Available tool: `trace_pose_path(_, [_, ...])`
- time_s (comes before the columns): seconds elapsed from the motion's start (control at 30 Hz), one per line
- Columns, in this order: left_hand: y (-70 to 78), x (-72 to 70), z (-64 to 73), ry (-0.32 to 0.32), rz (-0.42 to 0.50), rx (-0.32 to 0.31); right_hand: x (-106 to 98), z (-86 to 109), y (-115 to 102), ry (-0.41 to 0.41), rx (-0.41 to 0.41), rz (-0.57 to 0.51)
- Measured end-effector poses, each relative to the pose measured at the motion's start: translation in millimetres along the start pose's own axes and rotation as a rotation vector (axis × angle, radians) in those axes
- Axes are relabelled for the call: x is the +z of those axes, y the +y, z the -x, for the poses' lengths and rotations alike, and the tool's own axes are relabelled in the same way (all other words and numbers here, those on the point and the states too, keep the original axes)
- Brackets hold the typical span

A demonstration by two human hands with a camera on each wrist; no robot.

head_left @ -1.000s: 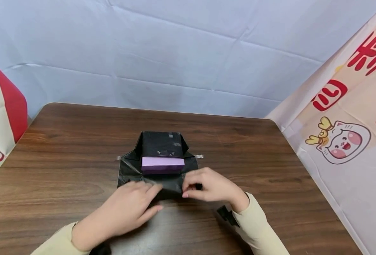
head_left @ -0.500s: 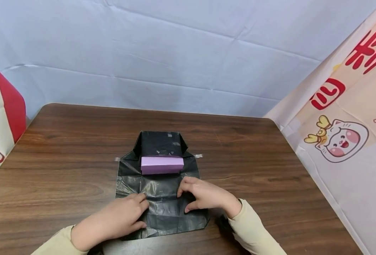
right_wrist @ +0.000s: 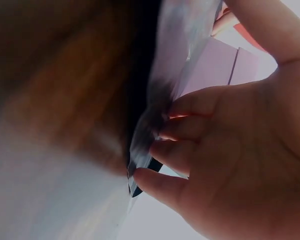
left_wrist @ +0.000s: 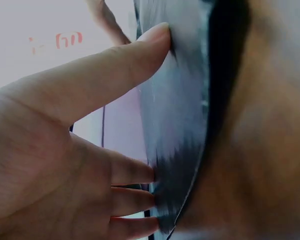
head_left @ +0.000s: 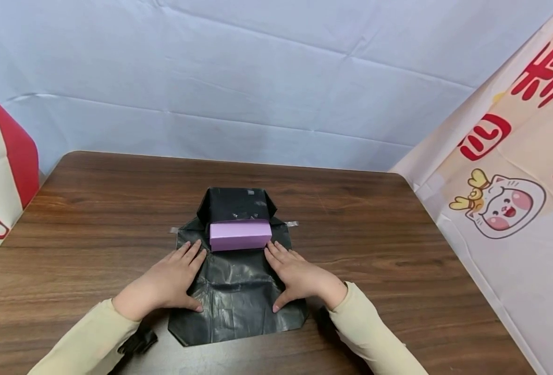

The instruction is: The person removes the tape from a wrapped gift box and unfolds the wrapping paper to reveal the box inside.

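A purple box (head_left: 240, 235) lies on a creased sheet of black wrapping paper (head_left: 236, 304). One end of the paper is folded over the box's far part, so just its near part shows. My left hand (head_left: 170, 278) rests on the sheet's left side, fingers spread and pointing away from me. On the right side, my right hand (head_left: 299, 276) lies with fingers extended, their tips close to the box's near right corner. Fingertips of the left hand (left_wrist: 65, 115) touch the paper in the left wrist view. The right wrist view shows the right hand's (right_wrist: 240, 130) fingertips against the sheet too.
Short strips of clear tape (head_left: 292, 224) stick out from both side edges of the paper. The brown wooden table (head_left: 93, 224) lies beneath. Behind it hangs a pale cloth (head_left: 257, 78), and a printed banner (head_left: 506, 208) hangs at the right.
The paper's near part, first folded up under the hands, now lies unfolded toward me. Both hands have moved away from me along its sides, and their fingers have straightened.
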State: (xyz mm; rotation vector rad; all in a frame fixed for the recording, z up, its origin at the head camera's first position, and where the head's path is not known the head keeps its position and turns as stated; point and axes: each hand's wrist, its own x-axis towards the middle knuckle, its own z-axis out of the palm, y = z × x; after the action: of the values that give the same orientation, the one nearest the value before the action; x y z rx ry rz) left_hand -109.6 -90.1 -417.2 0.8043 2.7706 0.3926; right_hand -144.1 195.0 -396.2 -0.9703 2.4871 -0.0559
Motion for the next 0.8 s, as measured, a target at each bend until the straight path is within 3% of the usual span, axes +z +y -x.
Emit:
trace_pose_path(0.2, [-8.2,-10.3,-12.8,-0.059,0.022,-0.015,-7,-12.1,7,-0.022,0.020,-0.008])
trace_pose_path(0.37, [-13.7,-13.0,-19.9,-0.071,0.029,-0.025,-11,-16.1,13,-0.007,0.017,-0.006])
trace_pose_path(0.67, [-19.9,-7.7,-15.5,-0.023,0.070,-0.002,-10,-15.3,15,0.024,-0.004,-0.010])
trace_pose_path(0.8, [-20.7,-5.5,-12.2,-0.006,0.090,0.011,-10,-15.8,19,0.025,-0.020,-0.059])
